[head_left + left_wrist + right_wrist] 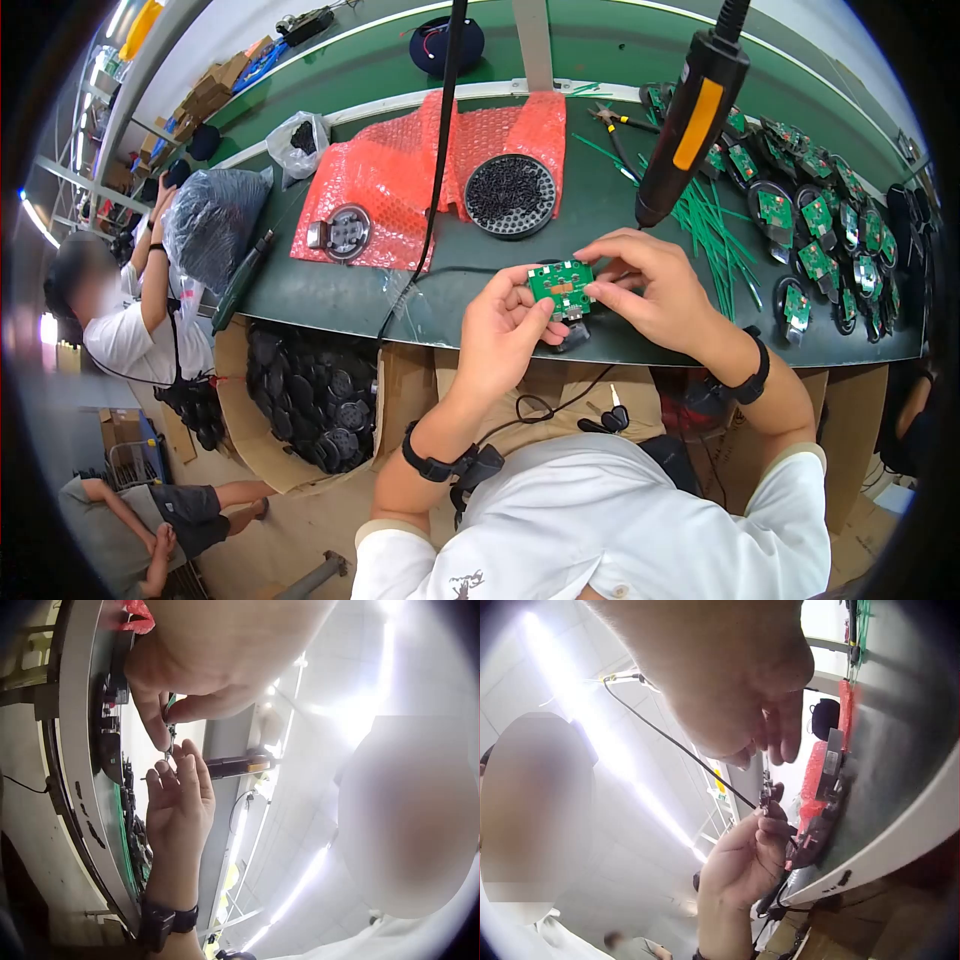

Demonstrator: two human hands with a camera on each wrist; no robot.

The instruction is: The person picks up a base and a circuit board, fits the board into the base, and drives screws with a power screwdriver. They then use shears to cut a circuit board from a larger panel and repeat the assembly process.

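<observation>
A green circuit board [562, 289] with small silver parts is held up over the front edge of the dark green table. My left hand [503, 335] grips it by its left side, thumb in front and fingers behind. At the board's right edge, the thumb and index finger of my right hand [652, 292] pinch it. A dark black part [573, 338] lies just under the board, partly hidden by the left fingers. Seen nearly edge-on in the right wrist view, the board [766, 791] stands between both hands' fingertips.
A black electric screwdriver [690, 125] hangs close above my right hand. Beyond lie pink bubble wrap [385, 150], a round dish [511, 234] of small black pieces and cutters [615, 135]. Green strips [715, 235] and piled board assemblies [775, 210] are at right. A carton [232, 400] holds black shells.
</observation>
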